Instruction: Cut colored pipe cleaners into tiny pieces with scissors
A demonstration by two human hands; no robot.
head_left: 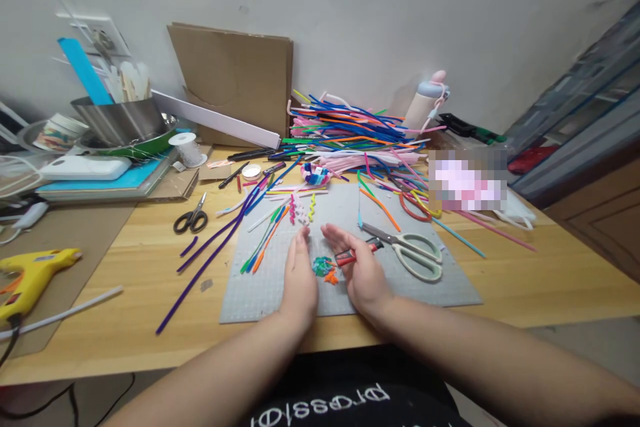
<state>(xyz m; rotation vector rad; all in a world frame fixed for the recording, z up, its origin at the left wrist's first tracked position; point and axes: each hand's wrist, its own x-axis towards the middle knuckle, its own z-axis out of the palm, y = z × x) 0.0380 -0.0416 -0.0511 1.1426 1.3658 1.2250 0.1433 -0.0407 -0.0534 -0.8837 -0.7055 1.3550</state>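
Note:
My left hand [301, 277] stands on its edge on the grey cutting mat [400, 293], fingers stretched out and nothing in it. Opposite it, my right hand [365, 273] has a red and black marker-like tool [350, 256] lying between thumb and palm. Between the two hands lie a curled blue-green piece [323, 266] and a small orange piece [331, 277]. Pink, white and yellow spirals [301, 208] lie just beyond my left fingertips. Large scissors [420, 257] with pale green handles rest to the right of my right hand.
Pipe cleaners [350, 130] are heaped at the back against the wall. Small black scissors [191, 217] and purple pipe cleaners [205, 260] lie left of the mat. A yellow glue gun [37, 273] is at the far left. A bottle [423, 107] stands at the back right.

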